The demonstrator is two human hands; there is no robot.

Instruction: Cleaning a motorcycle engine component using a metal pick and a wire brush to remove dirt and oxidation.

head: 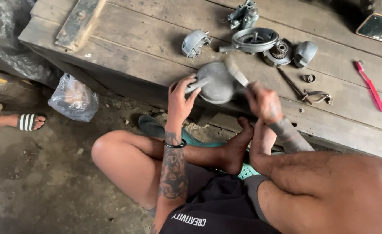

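My left hand (180,100) grips the near edge of a rounded grey metal engine cover (217,84) that rests at the front edge of a low wooden bench (134,47). In my right hand (264,102) is a brush-like tool (236,71), blurred, with its head against the top right of the cover. I sit on the ground with my legs crossed under the bench edge.
Grey metal parts lie on the bench: a small cover (194,42), a round housing (254,40), a gear piece (279,52), a dome cap (305,53). A red toothbrush (370,86), pliers (316,97) and a mirror (379,27) lie right. A plastic bag (73,97) and another person's sandalled foot (28,121) are left.
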